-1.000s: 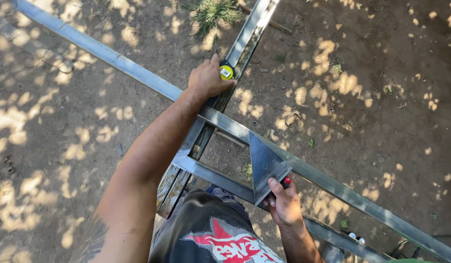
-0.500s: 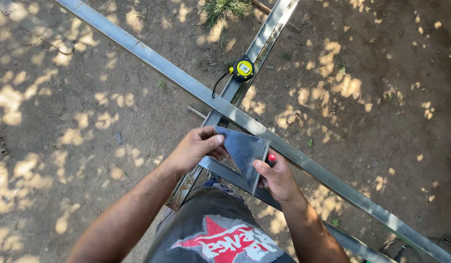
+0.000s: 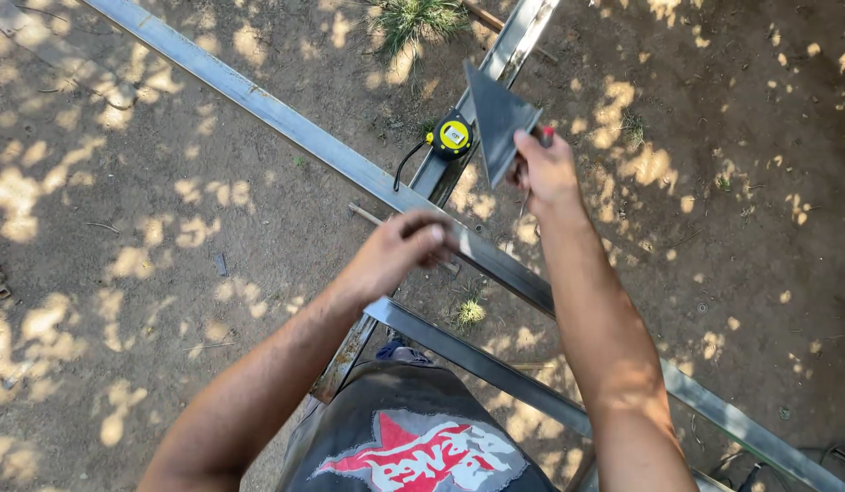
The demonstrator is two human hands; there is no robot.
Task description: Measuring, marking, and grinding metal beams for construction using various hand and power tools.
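Note:
My right hand (image 3: 547, 169) reaches forward, holding a dark triangular metal square (image 3: 495, 117) together with a red-tipped marker (image 3: 546, 135), above the far steel tube (image 3: 518, 41). My left hand (image 3: 406, 249) rests on the long diagonal steel tube (image 3: 286, 118), fingers curled over its top where it crosses another tube. A yellow and black tape measure (image 3: 452, 137) sits on the far tube just left of the square, its strap hanging down.
Steel tubes form a frame on bare dirt with dappled sunlight. A nearer crosspiece (image 3: 477, 360) runs below the diagonal tube. A grass tuft (image 3: 421, 18) grows at the top, a small one (image 3: 470, 312) inside the frame. My dark printed shirt (image 3: 413, 446) fills the bottom.
My right hand carried the triangular square forward and up, from near my body to beside the tape measure. My left hand let go of the square and settled on the diagonal tube.

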